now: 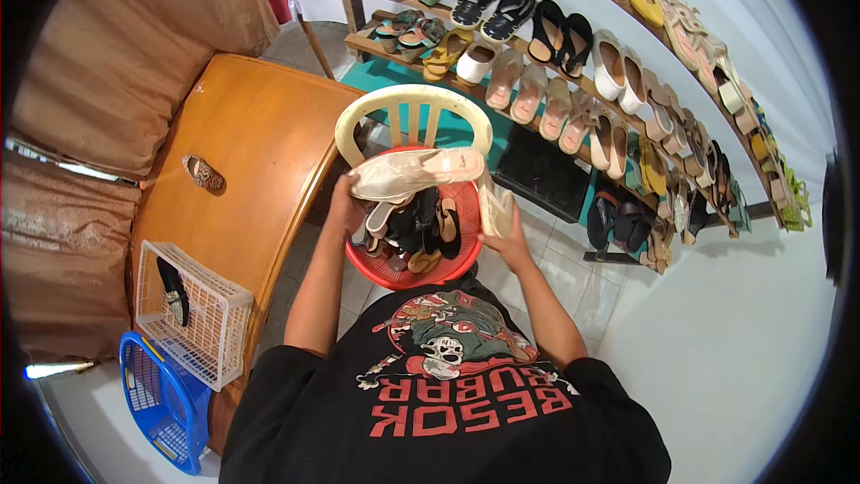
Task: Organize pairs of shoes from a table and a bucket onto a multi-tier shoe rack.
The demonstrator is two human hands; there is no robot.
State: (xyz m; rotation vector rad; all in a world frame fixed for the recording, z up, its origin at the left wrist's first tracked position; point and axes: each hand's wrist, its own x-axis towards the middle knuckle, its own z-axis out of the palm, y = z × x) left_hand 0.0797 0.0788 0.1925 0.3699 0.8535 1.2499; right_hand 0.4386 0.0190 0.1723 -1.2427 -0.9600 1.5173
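Observation:
My left hand (345, 208) is closed on the heel end of a cream slip-on shoe (408, 170), its toe pointing right. My right hand (509, 242) grips a second cream shoe (496, 213), tilted upright and partly hidden by the fingers. Below the left shoe is a red plastic basket (358, 262) holding several jumbled shoes, among them black sandals (446, 222), a white-strapped one (380, 215) and a mustard-coloured one (425, 261). The basket rests on a cream plastic chair (349, 121) whose slatted back faces away from me.
Wooden shelves (573, 81) lined with paired shoes curve along the far and right side. At left, an orange-brown table (260, 125) bears a patterned shoe (202, 174) and a white crate (235, 305) with a black shoe inside. A blue basket (193, 421) stands at the near left.

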